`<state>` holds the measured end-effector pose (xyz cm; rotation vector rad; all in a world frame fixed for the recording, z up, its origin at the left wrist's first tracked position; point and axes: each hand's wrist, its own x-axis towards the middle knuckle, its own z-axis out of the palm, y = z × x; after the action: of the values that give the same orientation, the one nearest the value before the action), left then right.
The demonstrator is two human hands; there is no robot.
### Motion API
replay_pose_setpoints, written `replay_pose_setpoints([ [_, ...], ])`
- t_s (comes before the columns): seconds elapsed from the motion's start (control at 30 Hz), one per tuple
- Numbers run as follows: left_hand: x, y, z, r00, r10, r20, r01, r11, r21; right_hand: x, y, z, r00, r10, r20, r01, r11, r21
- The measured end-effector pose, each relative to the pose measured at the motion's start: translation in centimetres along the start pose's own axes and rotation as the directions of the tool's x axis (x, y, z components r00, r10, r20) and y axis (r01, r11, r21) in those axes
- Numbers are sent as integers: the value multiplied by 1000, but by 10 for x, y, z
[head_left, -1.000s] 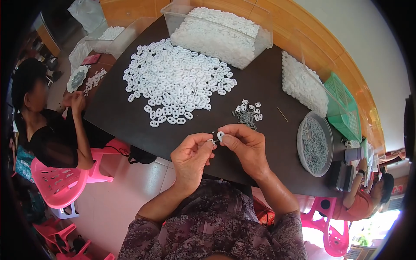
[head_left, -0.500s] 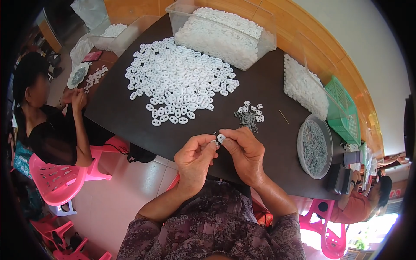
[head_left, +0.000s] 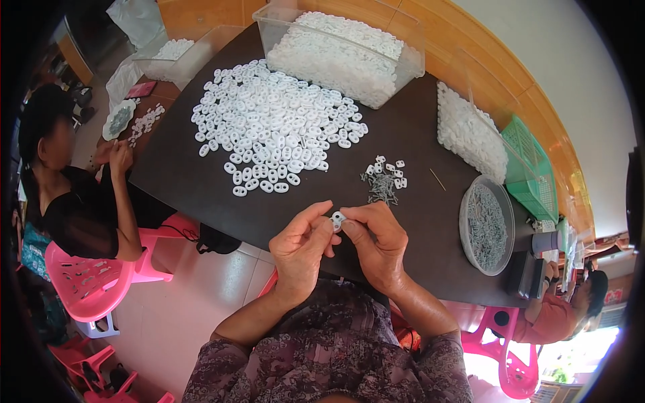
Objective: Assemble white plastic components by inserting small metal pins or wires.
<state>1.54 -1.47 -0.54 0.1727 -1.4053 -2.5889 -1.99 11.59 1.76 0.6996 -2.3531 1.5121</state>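
Between my two hands, just over the table's near edge, is a small white plastic piece with two holes (head_left: 337, 219). My left hand (head_left: 300, 245) pinches it from the left with thumb and forefinger. From the right, the thumb and forefinger of my right hand (head_left: 377, 243) close on the same piece. Fingertips cover part of it, so I cannot tell if it is one part or two pressed together. Beyond my right hand lies a small heap of grey screws (head_left: 382, 189), with several square white pieces (head_left: 399, 173) beside it.
A wide pile of white two-hole oval pieces (head_left: 269, 114) covers the far left of the dark table (head_left: 222, 211). Clear bins (head_left: 410, 64) of white pieces stand behind. At right are a bowl of screws (head_left: 485, 228), a thin stick (head_left: 438, 179) and a green basket (head_left: 527, 161). People sit at both sides.
The white pieces at my fingertips, earlier slightly apart and tilted, are now together with the two holes facing up. My hands have stayed in nearly the same place.
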Motion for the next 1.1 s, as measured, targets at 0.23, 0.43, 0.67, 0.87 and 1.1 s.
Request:
replay_pose_setpoints([
  [0.23,2,-2,-1,1000,21,19,-20,999,-30,-4,-7,4,998,60,-36,-58,997,50],
  [0.43,1,3,1,1000,-19,-6,18,999,-40,-2,-3,6,986,-159,-54,149,976,-158],
  [0.67,3,7,1,997,-75,30,76,996,-45,-6,1,5,983,-173,-62,161,974,-162],
  [0.87,0,3,1,1000,-28,7,28,996,-79,-3,-6,7,962,-261,-76,235,939,-252],
  [1.1,0,6,3,998,-56,-1,56,995,-80,-4,-4,8,948,-302,-97,256,909,-328],
])
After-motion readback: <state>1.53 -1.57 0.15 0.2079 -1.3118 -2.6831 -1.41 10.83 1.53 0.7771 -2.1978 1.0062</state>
